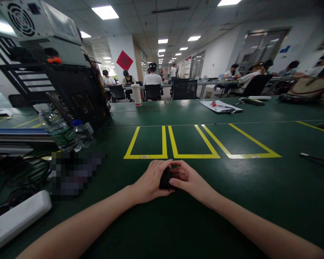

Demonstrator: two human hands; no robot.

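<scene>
Both my hands meet over the green tabletop (pixel 172 226), just in front of the yellow tape outlines (pixel 196 156). Between them is a small black object (pixel 165 179), mostly covered by fingers, so its kind cannot be made out. My left hand (pixel 152 180) curls around its left side and top. From the right, the thumb and bent fingers of my right hand (pixel 190 180) close against it.
Water bottles (pixel 59 131) and an open computer case (pixel 83 97) stand at left, behind a white power strip (pixel 18 219) and cables. A white tumbler (pixel 136 94) and a clipboard (pixel 220 106) lie farther back. A dark pen-like tool (pixel 315 159) is at right. People sit beyond.
</scene>
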